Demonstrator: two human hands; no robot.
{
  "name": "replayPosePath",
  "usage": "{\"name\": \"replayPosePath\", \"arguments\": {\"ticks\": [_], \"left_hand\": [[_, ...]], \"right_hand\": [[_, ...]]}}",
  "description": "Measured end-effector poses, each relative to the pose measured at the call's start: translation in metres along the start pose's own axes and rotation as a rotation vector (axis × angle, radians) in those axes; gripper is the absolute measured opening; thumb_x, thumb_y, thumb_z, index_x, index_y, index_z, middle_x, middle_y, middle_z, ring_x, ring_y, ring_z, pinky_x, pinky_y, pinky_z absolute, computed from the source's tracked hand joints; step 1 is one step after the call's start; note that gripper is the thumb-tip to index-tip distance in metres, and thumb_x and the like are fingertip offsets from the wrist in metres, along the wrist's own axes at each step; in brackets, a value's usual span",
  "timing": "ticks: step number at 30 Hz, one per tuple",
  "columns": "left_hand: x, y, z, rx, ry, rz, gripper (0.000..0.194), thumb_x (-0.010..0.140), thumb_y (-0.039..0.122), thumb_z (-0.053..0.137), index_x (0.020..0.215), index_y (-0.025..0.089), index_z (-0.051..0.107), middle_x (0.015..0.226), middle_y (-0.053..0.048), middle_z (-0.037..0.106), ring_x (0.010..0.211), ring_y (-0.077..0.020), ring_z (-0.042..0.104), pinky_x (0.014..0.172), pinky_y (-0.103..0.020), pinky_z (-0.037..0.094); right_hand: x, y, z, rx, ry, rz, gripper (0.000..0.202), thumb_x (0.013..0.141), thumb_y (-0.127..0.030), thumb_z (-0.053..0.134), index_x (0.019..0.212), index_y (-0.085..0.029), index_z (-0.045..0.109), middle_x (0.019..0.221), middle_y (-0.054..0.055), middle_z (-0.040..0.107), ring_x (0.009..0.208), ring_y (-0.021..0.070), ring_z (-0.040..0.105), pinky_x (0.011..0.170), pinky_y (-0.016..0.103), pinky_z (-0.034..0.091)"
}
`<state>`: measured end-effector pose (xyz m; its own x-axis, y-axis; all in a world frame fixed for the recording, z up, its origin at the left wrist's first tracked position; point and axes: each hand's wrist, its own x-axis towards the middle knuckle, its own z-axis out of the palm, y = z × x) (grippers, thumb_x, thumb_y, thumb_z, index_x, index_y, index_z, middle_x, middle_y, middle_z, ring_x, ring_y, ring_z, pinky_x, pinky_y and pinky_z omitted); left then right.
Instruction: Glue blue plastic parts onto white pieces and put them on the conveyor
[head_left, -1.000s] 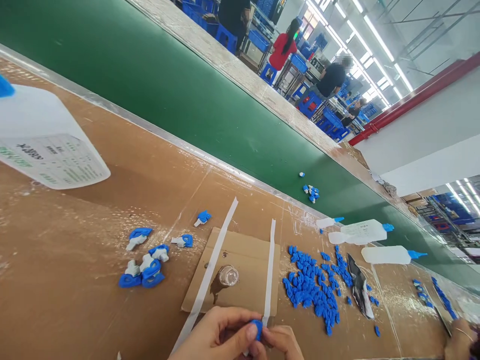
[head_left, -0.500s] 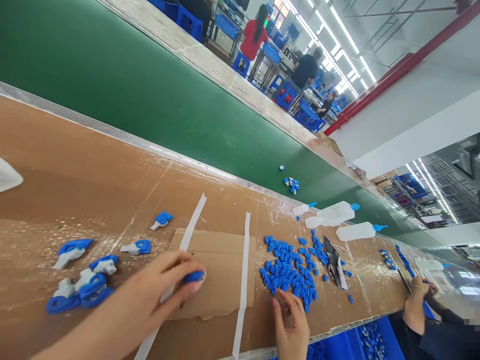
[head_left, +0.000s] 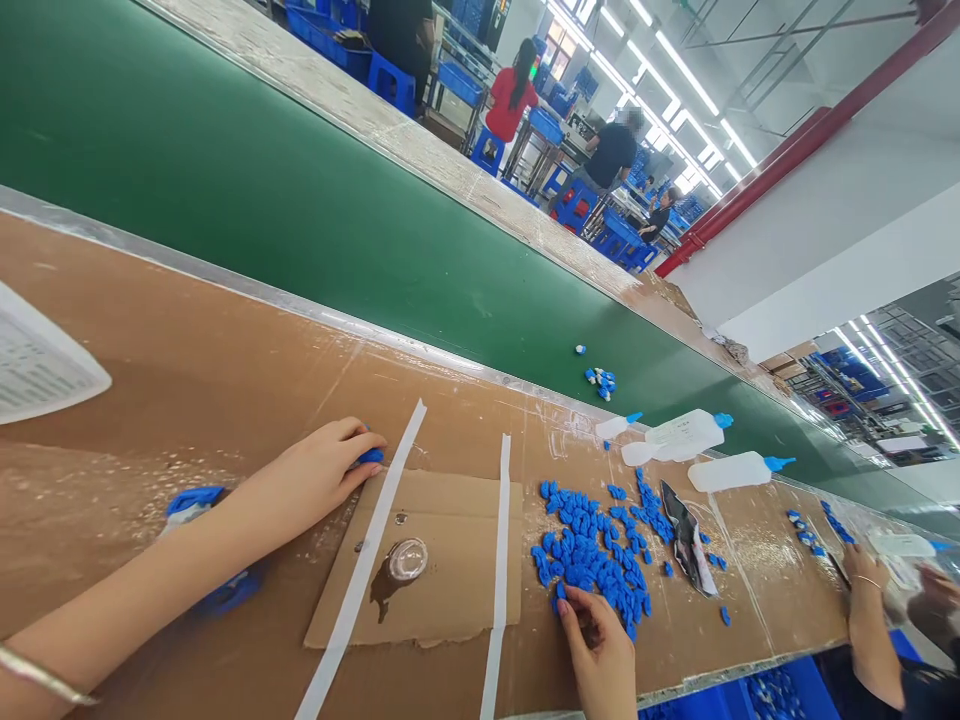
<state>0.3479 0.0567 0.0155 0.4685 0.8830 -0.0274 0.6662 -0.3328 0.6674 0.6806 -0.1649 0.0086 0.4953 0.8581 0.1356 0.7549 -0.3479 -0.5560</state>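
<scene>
My left hand (head_left: pixel 330 465) is closed on a small blue plastic piece (head_left: pixel 371 456), just beyond the upper left corner of the cardboard sheet (head_left: pixel 457 520). A round, clear shallow cap (head_left: pixel 407 561) sits on that cardboard, with a dark wet-looking patch beside it. My right hand (head_left: pixel 600 640) pinches another small blue piece (head_left: pixel 560 592) between thumb and finger, at the near edge of a loose pile of blue pieces (head_left: pixel 592 540). Under my left forearm, blue-and-white pieces (head_left: pixel 193 500) lie partly hidden.
Two white tape strips (head_left: pixel 495 570) cross the cardboard. White squeeze bottles (head_left: pixel 727 472) and a dark crumpled scrap (head_left: pixel 686 540) lie right of the pile. Beyond runs a green conveyor belt (head_left: pixel 450 290) carrying several pieces. A co-worker's hand (head_left: pixel 866 570) is at far right.
My left hand has moved up and away from the cardboard's middle with a blue piece, uncovering the clear cap. My right hand has closed on a piece at the pile. The view has shifted slightly.
</scene>
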Motion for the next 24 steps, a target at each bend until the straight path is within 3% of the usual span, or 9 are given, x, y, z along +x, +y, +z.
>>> {"name": "replayPosePath", "arguments": {"ticks": [5,10,13,16,20,24], "left_hand": [[-0.012,-0.001,-0.018,0.037,0.077,0.078,0.048,0.088,0.043,0.032,0.109,0.018,0.066,0.119,-0.016,0.065,0.106,-0.0302,0.064,0.091,-0.040,0.052],[-0.049,-0.017,-0.038,0.159,-0.080,0.083,0.037,0.090,0.034,0.038,0.096,0.023,0.072,0.089,-0.008,0.073,0.088,-0.0267,0.067,0.079,-0.038,0.054],[-0.060,-0.019,-0.037,0.246,-0.102,0.009,0.032,0.087,0.034,0.046,0.104,0.023,0.072,0.097,-0.009,0.073,0.093,-0.0289,0.066,0.082,-0.041,0.053],[-0.055,-0.013,-0.029,0.249,-0.080,-0.060,0.031,0.087,0.029,0.048,0.107,0.021,0.070,0.106,-0.011,0.071,0.100,-0.0303,0.064,0.087,-0.044,0.050],[-0.041,-0.006,-0.024,0.199,-0.071,-0.067,0.021,0.080,0.019,0.048,0.087,0.018,0.068,0.095,-0.014,0.071,0.094,-0.0325,0.063,0.083,-0.045,0.048],[-0.045,0.001,-0.024,0.079,-0.078,-0.028,0.016,0.081,0.020,0.047,0.086,0.021,0.062,0.086,-0.006,0.071,0.082,-0.0243,0.065,0.075,-0.034,0.050]], "right_hand": [[0.012,0.003,-0.006,0.010,-0.108,0.000,0.048,0.075,-0.066,0.062,0.080,-0.022,0.079,0.070,0.007,0.074,0.061,0.0208,0.069,0.059,0.028,0.057],[0.026,0.003,-0.008,-0.006,-0.167,0.033,0.040,0.068,-0.059,0.063,0.073,-0.023,0.078,0.067,0.006,0.074,0.061,0.0226,0.070,0.061,0.031,0.059],[0.031,-0.001,-0.011,-0.011,-0.170,0.001,0.039,0.067,-0.059,0.064,0.071,-0.023,0.076,0.065,0.006,0.074,0.057,0.0221,0.069,0.059,0.031,0.059],[0.033,-0.009,-0.015,-0.019,-0.138,-0.072,0.044,0.070,-0.066,0.064,0.069,-0.024,0.076,0.067,0.007,0.075,0.061,0.0235,0.071,0.059,0.031,0.060],[0.025,-0.038,-0.011,0.017,-0.178,-0.254,0.034,0.081,-0.056,0.065,0.082,-0.023,0.077,0.074,0.006,0.076,0.066,0.0211,0.072,0.064,0.027,0.060],[0.009,-0.091,0.016,0.055,-0.304,-0.418,0.022,0.093,-0.040,0.058,0.097,-0.025,0.074,0.082,0.004,0.076,0.074,0.0181,0.072,0.069,0.024,0.057]]}}
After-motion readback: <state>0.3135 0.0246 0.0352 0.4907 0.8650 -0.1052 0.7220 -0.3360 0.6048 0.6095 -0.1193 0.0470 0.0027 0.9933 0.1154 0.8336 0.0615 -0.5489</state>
